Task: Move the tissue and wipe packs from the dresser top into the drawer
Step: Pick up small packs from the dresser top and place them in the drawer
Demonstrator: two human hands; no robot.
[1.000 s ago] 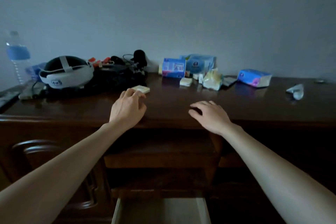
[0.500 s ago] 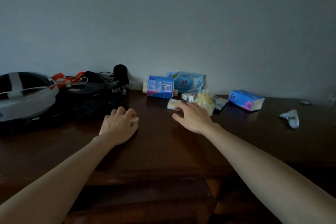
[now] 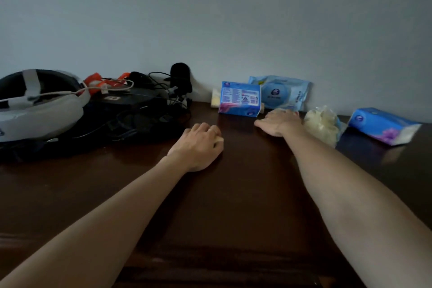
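A: What changed in the last second?

B: Both hands went from the counter (image 3: pixel 233 206) front edge in toward the packs at the back wall. View tilted up too, so the drawer is out of frame now.

A: Left hand (image 3: pixel 198 145)?

B: Curled, knuckles up, closed over a small pale pack, only a sliver shows at the fingertips. Looks held, not lifted.

A: Right hand (image 3: pixel 279 121)?

B: Flat, fingers loosely spread, palm down on small items just in front of the wipe pack (image 3: pixel 284 92), between the upright blue tissue pack (image 3: pixel 240 98) and the crinkly yellowish bag (image 3: pixel 323 124). Can't tell if it grips anything; whatever's underneath is hidden.

A: Other packs?

B: Another blue tissue pack (image 3: pixel 383 127) lies well to the right, untouched. Headset (image 3: pixel 39 105) and cables on the left, not task items.

A: Progress?

B: Early. Every visible pack is on the counter; pickup is only starting.
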